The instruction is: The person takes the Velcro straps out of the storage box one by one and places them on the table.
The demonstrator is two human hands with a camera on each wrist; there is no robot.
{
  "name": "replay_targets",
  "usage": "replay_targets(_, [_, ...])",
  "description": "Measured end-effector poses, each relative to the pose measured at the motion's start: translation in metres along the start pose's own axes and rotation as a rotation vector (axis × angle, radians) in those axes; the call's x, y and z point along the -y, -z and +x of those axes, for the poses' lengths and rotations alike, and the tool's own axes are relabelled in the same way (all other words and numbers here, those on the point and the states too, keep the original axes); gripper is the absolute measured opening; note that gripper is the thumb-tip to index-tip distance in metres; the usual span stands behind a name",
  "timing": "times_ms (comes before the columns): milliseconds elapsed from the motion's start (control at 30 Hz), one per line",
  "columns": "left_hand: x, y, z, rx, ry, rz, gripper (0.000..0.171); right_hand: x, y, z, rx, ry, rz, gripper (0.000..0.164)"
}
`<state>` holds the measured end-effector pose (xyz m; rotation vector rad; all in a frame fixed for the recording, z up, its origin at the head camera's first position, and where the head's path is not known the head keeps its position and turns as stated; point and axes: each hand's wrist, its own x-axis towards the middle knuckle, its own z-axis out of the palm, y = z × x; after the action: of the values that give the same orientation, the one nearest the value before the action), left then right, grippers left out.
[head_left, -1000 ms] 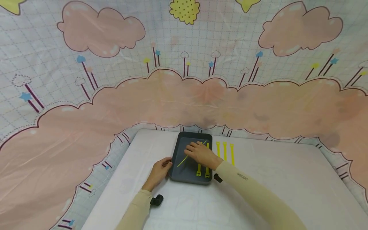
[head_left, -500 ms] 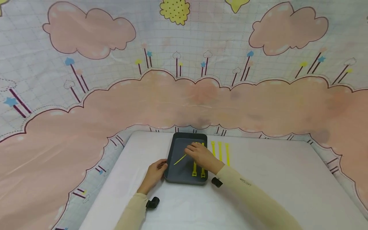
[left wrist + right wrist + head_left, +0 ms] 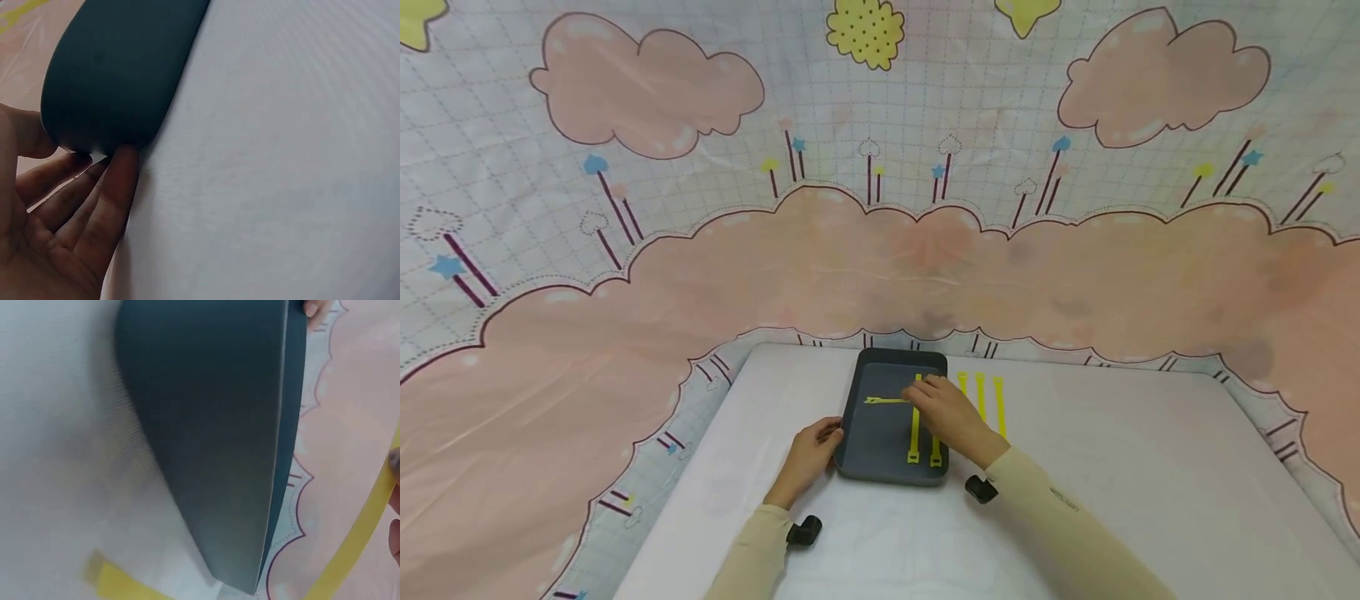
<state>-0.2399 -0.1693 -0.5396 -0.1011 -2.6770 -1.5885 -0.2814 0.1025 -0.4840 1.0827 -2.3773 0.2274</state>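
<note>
My right hand pinches a yellow hook-and-loop cable tie, held crosswise over the dark grey tray. Its slotted end points left in the head view. The right wrist view has this tie slanting down from fingertips at the right edge. Two more yellow cable ties lie lengthwise in the tray's right half, partly covered by the right hand. At the tray's left side, my left hand holds the wall; in the left wrist view the thumb is at the rim and fingertips touch the outside of the wall.
Three yellow cable ties lie side by side on the white table, right of the tray. One tie's end shows in the right wrist view. A cloud-patterned cloth hangs behind the table.
The cable tie in my right hand has turned from a diagonal to nearly crosswise, its slotted end now visible. The right hand has shifted slightly right over the tray. My left hand stays at the tray.
</note>
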Motion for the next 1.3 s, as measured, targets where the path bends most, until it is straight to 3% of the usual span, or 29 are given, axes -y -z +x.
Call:
replay_targets(200, [0.001,0.0,0.0,-0.001,-0.011,0.003,0.032,-0.001,0.007,-0.007,-0.066,-0.017,0.028,0.03])
replay_targets(733, [0.003,0.0,0.001,-0.009,-0.011,-0.009,0.032,-0.003,0.01,-0.014,-0.141,-0.062,0.106,0.019])
replay_targets(1100, [0.004,-0.001,0.001,-0.012,-0.019,0.0,0.032,-0.006,0.016,-0.018,-0.273,-0.196,0.255,0.02])
replay_targets(1300, [0.004,-0.002,0.002,-0.013,-0.013,-0.012,0.032,-0.01,0.018,-0.022,-0.264,-0.283,0.307,0.017])
